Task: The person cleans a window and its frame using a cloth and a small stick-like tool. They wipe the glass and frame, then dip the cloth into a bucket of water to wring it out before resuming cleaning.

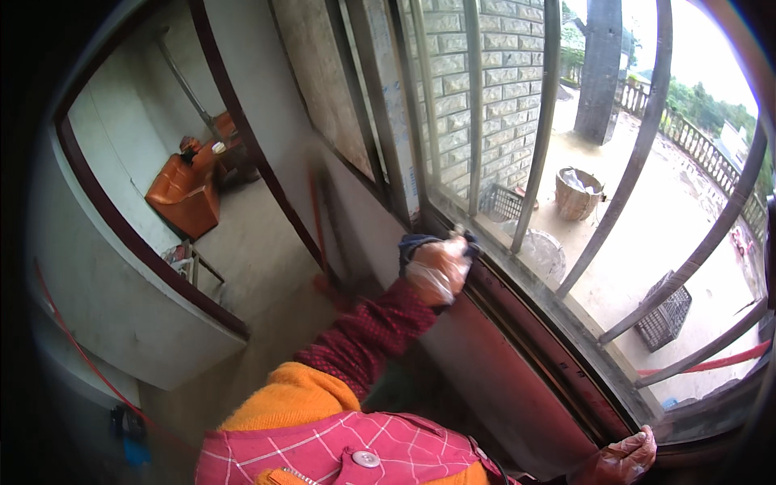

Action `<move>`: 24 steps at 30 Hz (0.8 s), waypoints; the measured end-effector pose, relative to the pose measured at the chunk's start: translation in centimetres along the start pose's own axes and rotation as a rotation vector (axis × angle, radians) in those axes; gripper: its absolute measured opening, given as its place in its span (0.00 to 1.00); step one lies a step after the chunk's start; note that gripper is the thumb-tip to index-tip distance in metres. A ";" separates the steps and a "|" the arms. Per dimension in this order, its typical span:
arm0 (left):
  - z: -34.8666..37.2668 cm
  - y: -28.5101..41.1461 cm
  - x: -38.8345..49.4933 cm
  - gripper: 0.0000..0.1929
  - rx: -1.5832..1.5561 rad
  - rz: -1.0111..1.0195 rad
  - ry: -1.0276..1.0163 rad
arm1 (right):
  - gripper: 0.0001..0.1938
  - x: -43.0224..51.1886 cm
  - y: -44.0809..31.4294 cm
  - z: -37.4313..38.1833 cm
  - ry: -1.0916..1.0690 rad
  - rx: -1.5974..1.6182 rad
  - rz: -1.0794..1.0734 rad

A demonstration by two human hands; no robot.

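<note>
My left hand [438, 273], in a clear plastic glove, presses a dark blue cloth [414, 247] against the window frame, at the corner where the sill track meets the upright. The sliding-window track [533, 330] runs diagonally from there down to the lower right. At that lower end is my right hand [627, 456], also gloved in clear plastic, beside the frame. Its fingers lie close together, and whether they grip anything cannot be made out. Metal window bars [539, 133] stand just outside the track.
Left is a doorway [221, 79] with an orange-brown sofa [185, 194] beyond. A red-handled tool [318, 224], blurred, leans against the wall below the window. Outside are a basket [579, 194], a black plastic crate [665, 310] and a pillar [599, 73]. A red cord [79, 345] hangs at far left.
</note>
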State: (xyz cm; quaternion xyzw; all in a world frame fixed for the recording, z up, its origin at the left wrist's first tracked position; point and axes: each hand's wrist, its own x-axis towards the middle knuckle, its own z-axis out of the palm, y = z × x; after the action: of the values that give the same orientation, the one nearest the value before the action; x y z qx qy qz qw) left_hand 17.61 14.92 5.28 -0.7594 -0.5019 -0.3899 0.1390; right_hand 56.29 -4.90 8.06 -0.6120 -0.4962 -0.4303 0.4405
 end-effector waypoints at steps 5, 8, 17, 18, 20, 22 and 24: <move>3.3 6.5 -2.1 0.11 0.017 0.253 0.023 | 0.10 -0.8 0.2 0.2 -0.002 -0.141 -0.009; 3.3 8.0 -2.3 0.14 -0.052 0.302 -0.052 | 0.10 -0.9 0.6 -0.1 -0.053 -0.250 -0.106; -1.8 -1.2 2.0 0.17 0.107 -0.316 0.017 | 0.08 -1.2 0.5 -1.3 -0.199 0.002 0.059; -1.7 -1.6 2.0 0.17 0.058 -0.297 0.047 | 0.08 -1.0 0.5 -1.3 -0.210 -0.002 0.063; -1.4 -2.0 2.0 0.17 0.054 -0.323 0.025 | 0.07 -0.5 0.4 -1.3 -0.199 -0.010 0.023; -1.1 -1.4 1.6 0.15 -0.047 -0.268 0.034 | 0.07 0.1 -0.2 -1.5 -0.191 0.007 0.070; -1.1 -0.2 1.3 0.09 -0.177 -0.244 -0.004 | 0.07 0.6 -1.0 -1.7 -0.192 0.097 0.086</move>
State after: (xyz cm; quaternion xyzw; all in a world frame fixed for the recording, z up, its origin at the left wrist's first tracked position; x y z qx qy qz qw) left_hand 17.22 15.23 6.94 -0.7028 -0.5544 -0.4452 0.0223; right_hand 55.21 -6.30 9.18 -0.6492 -0.5297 -0.3259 0.4379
